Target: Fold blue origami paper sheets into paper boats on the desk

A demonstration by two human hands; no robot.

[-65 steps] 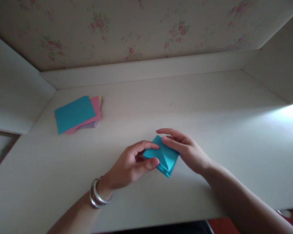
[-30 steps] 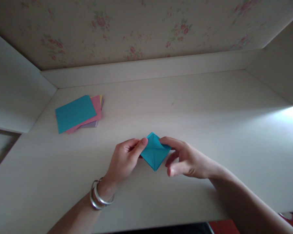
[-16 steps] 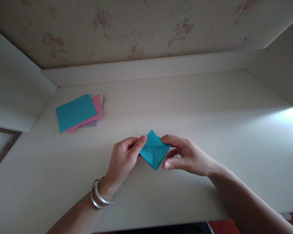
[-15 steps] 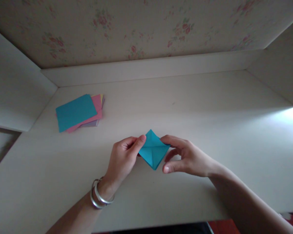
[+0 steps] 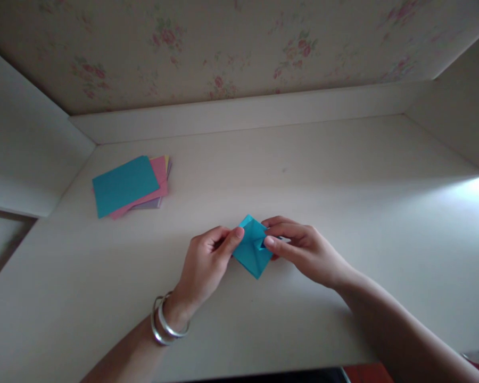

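A small square of folded blue paper [image 5: 252, 256] is held between my two hands, turned so one corner points toward me. My left hand [image 5: 209, 260] pinches its left corner, thumb on top and the fingers underneath. At the right corner, the thumb and fingers of my right hand [image 5: 307, 250] grip the paper, and a flap there is bent up and inward. Crease lines cross the middle of the square. The fingertips below the paper are partly hidden.
On the white tabletop [image 5: 223, 175], a stack of colored paper [image 5: 125, 186] lies at the back left, blue on top with pink, purple and yellow beneath. Low white panels and a flowered wall [image 5: 223, 48] border the table. Silver bangles [image 5: 170, 322] circle my left wrist.
My right thumb has come up from beside the paper onto its right corner. The flap there, flat before, is now bent inward. My left hand keeps its pinch.
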